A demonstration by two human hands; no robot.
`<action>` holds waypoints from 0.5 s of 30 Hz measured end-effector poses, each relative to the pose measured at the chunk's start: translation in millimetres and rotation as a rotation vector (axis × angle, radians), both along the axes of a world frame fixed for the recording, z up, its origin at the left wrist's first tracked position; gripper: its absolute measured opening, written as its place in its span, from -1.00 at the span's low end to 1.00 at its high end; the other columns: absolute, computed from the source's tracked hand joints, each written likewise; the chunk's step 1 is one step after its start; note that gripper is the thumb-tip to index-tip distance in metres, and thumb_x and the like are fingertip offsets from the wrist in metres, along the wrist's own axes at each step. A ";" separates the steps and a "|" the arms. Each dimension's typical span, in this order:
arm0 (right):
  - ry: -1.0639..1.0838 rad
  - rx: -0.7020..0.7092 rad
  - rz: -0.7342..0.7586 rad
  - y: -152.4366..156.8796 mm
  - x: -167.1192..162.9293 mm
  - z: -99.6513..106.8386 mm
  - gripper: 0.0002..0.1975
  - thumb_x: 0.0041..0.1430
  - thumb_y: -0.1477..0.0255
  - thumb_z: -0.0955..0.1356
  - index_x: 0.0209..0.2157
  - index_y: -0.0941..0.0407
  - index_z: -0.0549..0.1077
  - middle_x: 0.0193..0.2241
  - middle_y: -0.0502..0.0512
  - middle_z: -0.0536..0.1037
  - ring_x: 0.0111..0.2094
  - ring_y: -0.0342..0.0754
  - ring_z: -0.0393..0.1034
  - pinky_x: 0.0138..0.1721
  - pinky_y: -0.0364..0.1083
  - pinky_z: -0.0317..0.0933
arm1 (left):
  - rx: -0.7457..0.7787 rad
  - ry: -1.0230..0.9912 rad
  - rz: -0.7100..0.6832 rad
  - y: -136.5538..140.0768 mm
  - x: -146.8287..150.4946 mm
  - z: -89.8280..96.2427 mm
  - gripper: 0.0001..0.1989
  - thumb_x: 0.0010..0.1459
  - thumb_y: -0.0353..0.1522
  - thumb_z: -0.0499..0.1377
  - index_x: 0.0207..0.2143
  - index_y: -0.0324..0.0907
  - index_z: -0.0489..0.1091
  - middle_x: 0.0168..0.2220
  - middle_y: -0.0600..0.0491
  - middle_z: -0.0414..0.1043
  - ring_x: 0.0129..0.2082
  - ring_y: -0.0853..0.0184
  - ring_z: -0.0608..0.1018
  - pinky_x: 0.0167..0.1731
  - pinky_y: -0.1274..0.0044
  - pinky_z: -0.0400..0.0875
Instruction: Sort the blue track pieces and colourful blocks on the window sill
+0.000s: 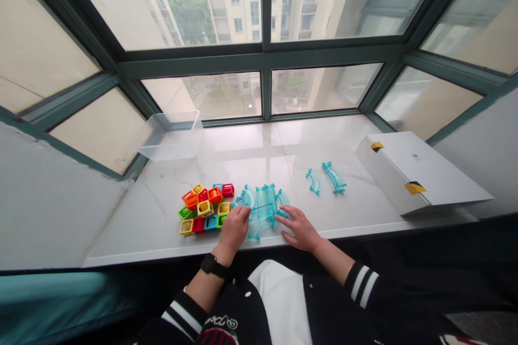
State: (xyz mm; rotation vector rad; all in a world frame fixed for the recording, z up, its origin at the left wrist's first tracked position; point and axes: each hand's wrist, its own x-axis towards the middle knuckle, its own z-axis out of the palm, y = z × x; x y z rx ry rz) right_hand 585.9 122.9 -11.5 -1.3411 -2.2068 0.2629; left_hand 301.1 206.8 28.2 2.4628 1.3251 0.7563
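Note:
A cluster of see-through blue toy track pieces [265, 199], some straight and some curved, lies on the white sill in front of me. My left hand [235, 226], with a dark watch on its wrist, is closed in a pinch at the cluster's left edge, on what looks like a curved track piece [245, 195]. On the right side, my right hand [300, 227] has its fingers spread, the tips at the cluster's right edge near another curved piece [283, 197]. Colourful cube blocks [204, 208] in red, orange, yellow, green and blue are heaped beside my left hand.
Two more blue pieces lie apart on the right: a short curve [313, 181] and a longer track [334, 177]. A clear plastic bin [174, 137] stands at the back left. A white box [421, 167] with yellow-black tape is at the right. Windows line the back.

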 end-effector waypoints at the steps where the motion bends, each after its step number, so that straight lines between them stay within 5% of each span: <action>1: 0.002 0.001 0.001 0.1 -0.1 0.0 -0.33 0.20 0.43 0.42 0.35 -0.07 0.38 0.36 0.25 0.28 0.37 0.29 0.17 0.32 0.33 0.20 | 0.004 -0.005 -0.006 -0.5 0.8 0.2 -0.77 0.47 -0.37 0.01 -0.12 -0.09 0.47 -0.26 -0.01 0.53 -0.21 0.18 0.56 -0.18 0.40 0.44; 7: -0.004 -0.007 -0.001 -0.1 -0.4 0.7 -0.30 0.21 0.43 0.41 0.38 -0.07 0.34 0.36 0.26 0.29 0.37 0.29 0.17 0.32 0.33 0.19 | -0.003 -0.167 0.070 -2.2 3.5 8.9 -0.76 0.47 -0.28 -0.01 -0.15 -0.09 0.44 -0.20 -0.05 0.54 -0.14 0.13 0.55 -0.06 0.29 0.45; 15: 0.009 -0.005 0.001 -0.4 -0.4 2.8 -0.29 0.20 0.43 0.41 0.38 -0.08 0.33 0.36 0.26 0.29 0.36 0.29 0.19 0.30 0.34 0.22 | -0.427 -0.507 0.240 -3.4 12.2 22.7 -0.72 0.47 -0.14 -0.03 -0.09 -0.09 0.36 -0.44 0.13 0.44 -0.45 0.29 0.53 -0.35 0.44 0.42</action>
